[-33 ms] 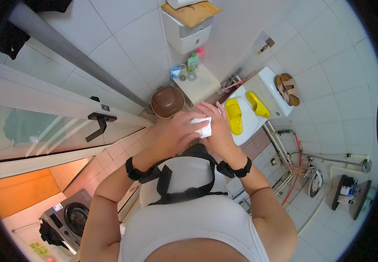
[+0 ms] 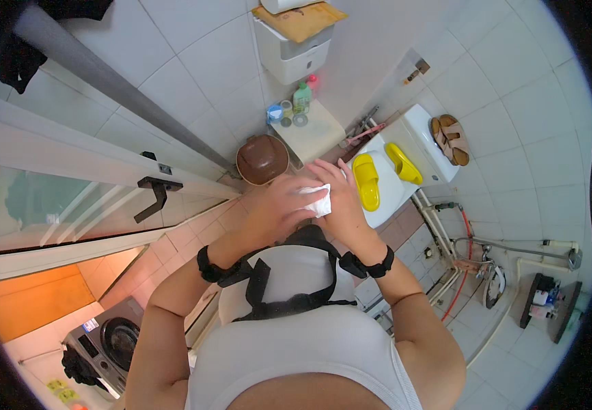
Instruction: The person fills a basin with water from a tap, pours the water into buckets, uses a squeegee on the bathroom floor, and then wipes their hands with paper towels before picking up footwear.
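A small folded piece of white tissue paper (image 2: 320, 202) sits between my two hands at the middle of the view. My left hand (image 2: 281, 207) has its fingers closed around the tissue from the left, pressing it to the inner side of my right hand (image 2: 342, 208). The right hand's fingers are stretched up and to the left, partly overlapping the left fingertips. Both wrists wear black straps. Just right of the hands, a pair of yellow slippers (image 2: 366, 183) rests on the white toilet lid (image 2: 386, 198).
A brown lidded bin (image 2: 262, 160) stands beyond my hands, beside a small pale table (image 2: 316, 137) holding bottles and jars. Brown sandals (image 2: 450, 140) lie on the toilet tank (image 2: 415, 130). At left is a door with a black handle (image 2: 158, 195); pipes and a red hose (image 2: 469, 232) run along the right.
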